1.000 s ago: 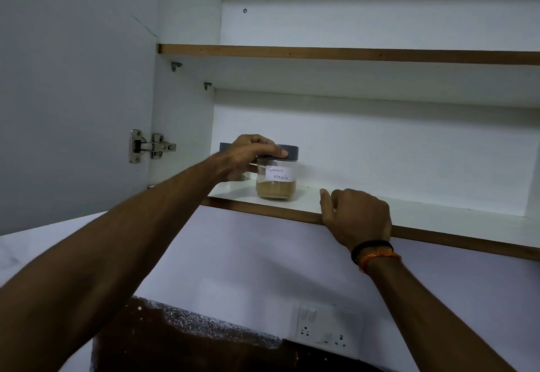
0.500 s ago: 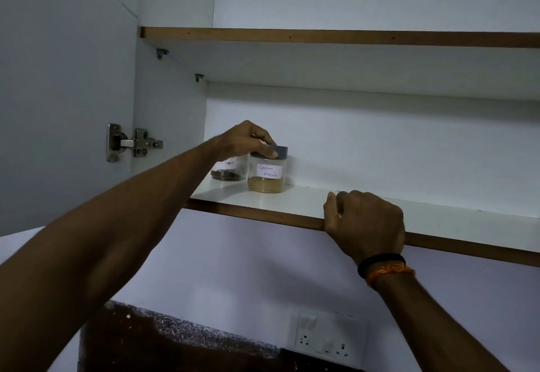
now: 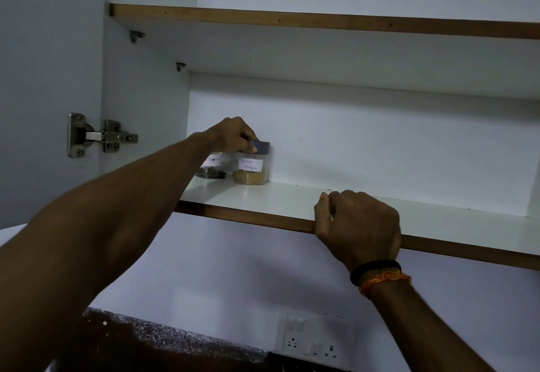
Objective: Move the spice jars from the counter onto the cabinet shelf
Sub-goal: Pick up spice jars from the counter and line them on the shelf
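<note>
A clear jar labelled Garam Masala (image 3: 250, 170), with tan powder and a grey lid, stands at the back left of the lower cabinet shelf (image 3: 286, 200). My left hand (image 3: 233, 137) grips its lid from above. A second jar labelled Pepper (image 3: 212, 167) stands just to its left, partly hidden behind my forearm. My right hand (image 3: 358, 227) holds the shelf's wooden front edge, fingers curled over it.
An upper shelf (image 3: 321, 22) spans the cabinet above. The open cabinet door with its metal hinge (image 3: 99, 136) is at the left. A wall socket plate (image 3: 315, 339) and a dark speckled backsplash (image 3: 163, 339) lie below.
My left hand has pushed the Garam Masala jar from the shelf's front to the back wall, next to the Pepper jar. My right hand stays on the shelf edge.
</note>
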A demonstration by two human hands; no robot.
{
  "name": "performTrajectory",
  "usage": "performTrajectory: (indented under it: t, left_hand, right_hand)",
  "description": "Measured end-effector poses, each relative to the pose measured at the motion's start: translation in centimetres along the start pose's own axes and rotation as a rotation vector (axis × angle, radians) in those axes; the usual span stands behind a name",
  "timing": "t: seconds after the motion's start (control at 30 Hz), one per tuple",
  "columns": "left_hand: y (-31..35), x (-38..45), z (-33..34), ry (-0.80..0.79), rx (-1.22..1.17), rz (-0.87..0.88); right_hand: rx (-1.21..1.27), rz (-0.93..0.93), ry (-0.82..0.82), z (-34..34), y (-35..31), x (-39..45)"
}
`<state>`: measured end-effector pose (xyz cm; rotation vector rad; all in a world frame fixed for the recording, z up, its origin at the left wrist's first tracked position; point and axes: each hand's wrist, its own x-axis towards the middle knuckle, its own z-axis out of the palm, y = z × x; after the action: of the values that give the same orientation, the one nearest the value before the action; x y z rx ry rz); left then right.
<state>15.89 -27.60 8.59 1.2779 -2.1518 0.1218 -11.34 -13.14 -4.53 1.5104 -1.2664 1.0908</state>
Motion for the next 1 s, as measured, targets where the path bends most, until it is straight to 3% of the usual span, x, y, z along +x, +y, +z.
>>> performTrajectory:
  t: [0.63,1.0]
  left_hand:
    - [-0.2,-0.1,0.5,0.042,0.143,-0.008]
    - [2.3,-3.6,1.4,0.116,0.132,-0.034]
  right_hand:
    - [-0.025,0.005,0.037,0.2,0.1,-0.1]
    - [-0.013,0.037,-0.078,-0.3,0.0,0.1]
